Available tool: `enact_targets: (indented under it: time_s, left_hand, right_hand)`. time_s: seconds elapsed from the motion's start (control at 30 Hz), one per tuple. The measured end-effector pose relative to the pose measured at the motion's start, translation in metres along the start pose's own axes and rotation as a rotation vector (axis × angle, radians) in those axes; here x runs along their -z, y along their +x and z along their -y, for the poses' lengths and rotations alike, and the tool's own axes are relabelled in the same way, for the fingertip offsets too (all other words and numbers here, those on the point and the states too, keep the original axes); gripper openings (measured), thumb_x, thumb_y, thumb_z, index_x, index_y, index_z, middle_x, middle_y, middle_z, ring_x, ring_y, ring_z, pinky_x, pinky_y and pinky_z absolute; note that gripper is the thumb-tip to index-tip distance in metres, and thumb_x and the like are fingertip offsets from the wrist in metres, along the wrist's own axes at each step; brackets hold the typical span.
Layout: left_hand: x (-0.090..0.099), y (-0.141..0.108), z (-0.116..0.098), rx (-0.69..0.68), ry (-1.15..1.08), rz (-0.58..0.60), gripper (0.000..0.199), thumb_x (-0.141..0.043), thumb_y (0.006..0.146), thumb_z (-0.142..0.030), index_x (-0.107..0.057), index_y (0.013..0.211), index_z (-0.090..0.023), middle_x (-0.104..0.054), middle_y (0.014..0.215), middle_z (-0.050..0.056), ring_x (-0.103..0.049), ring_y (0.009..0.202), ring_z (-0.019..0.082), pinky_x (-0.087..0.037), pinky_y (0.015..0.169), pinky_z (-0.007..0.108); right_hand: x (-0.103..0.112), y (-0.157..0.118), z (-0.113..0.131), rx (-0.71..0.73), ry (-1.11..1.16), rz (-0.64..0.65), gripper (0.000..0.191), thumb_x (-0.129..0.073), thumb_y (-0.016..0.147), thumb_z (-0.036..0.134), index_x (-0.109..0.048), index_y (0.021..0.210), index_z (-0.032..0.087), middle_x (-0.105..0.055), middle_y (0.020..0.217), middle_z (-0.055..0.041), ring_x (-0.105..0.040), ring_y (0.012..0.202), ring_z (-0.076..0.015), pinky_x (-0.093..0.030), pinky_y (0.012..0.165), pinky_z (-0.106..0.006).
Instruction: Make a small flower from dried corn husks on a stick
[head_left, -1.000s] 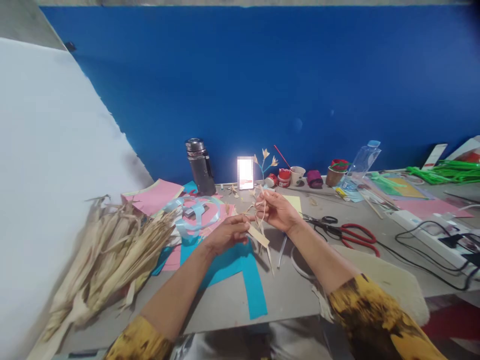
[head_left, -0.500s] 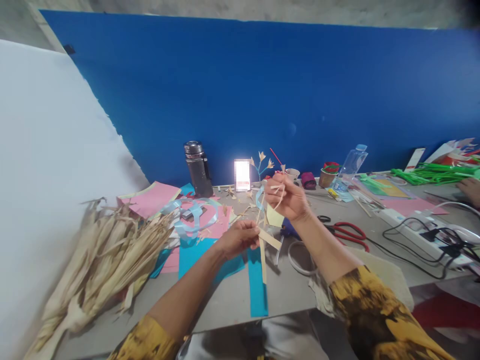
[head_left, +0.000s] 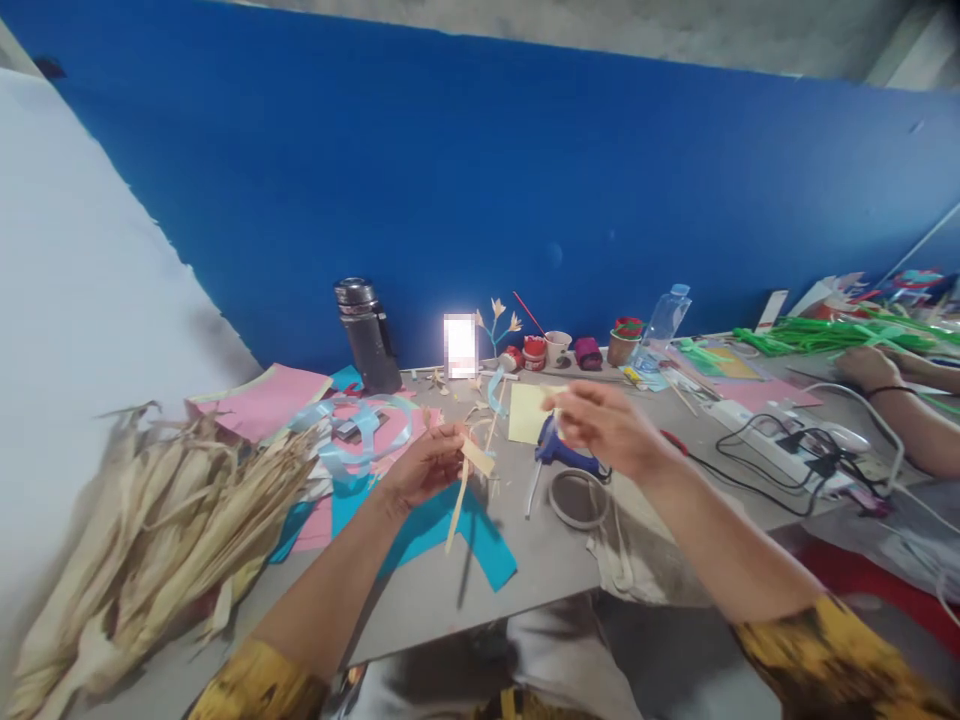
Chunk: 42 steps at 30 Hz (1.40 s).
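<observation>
My left hand is closed in a pinch on narrow pale corn husk strips; a wider piece sticks out to the right and a thin one hangs down. Teal paper lies beneath it. My right hand, slightly blurred, has its fingers stretched forward and holds nothing I can see. It hovers over a blue hot glue gun, partly covering it; whether they touch I cannot tell. Behind the glue gun is a pale yellow paper sheet.
A bundle of dried husks fills the left side. Further back stand a dark thermos, a lit phone, a husk-flower stem and a water bottle. A tape roll, power strip and another person's hand are nearer or right.
My right hand has let go of the husk strips and moved right and down to the glue gun. My left hand still pinches its strips. The view has turned to the right.
</observation>
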<state>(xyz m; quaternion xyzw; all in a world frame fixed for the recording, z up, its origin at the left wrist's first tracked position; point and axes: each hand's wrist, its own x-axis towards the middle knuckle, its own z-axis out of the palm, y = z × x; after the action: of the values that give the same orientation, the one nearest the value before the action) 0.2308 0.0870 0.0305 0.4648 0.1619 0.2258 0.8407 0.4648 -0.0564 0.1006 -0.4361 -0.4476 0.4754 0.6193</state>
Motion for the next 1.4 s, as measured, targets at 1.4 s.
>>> enact_targets:
  time_s: [1.4]
  left_hand:
    - [0.028,0.016,0.002,-0.181,0.601,-0.58,0.015,-0.066,0.063,-0.014,-0.055,0.054,-0.018,-0.056,0.056,0.001,-0.054,0.06,0.016,-0.038,0.056,0.025]
  right_hand:
    - [0.005,0.041,-0.058,-0.29,0.621,0.002,0.017,-0.063,0.078,0.01,-0.048,0.076,0.018,-0.059,0.067,0.0019,-0.033,0.042,-0.0026,-0.032,0.039,-0.013]
